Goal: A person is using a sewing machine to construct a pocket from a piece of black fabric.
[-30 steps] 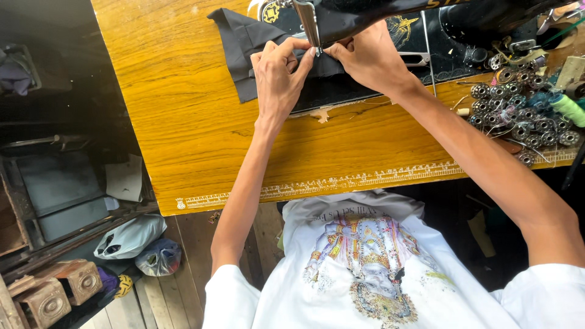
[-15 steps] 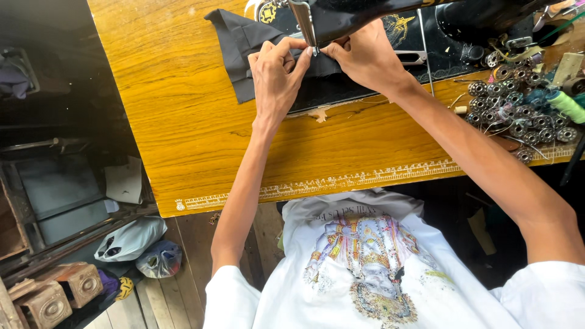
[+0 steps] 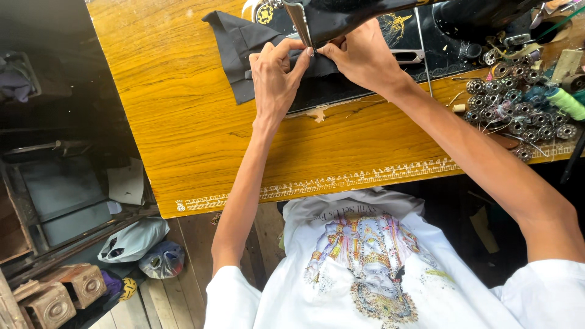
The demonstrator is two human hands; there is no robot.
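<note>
Left hand (image 3: 275, 76) and right hand (image 3: 361, 53): each grip pinches the black cloth (image 3: 241, 45), fingertips nearly meeting under the needle bar of the black sewing machine (image 3: 390, 30). Cloth lies flat on the machine bed, spilling onto the yellow wooden table (image 3: 183, 122). Metal bobbins (image 3: 512, 103) heaped right; green thread spool (image 3: 565, 102) beside them.

Cloth (image 3: 244, 49) lay on the desk (image 3: 183, 122) under the machine (image 3: 390, 24); bobbins (image 3: 512, 109) sat right, bags (image 3: 143, 247) below left.
</note>
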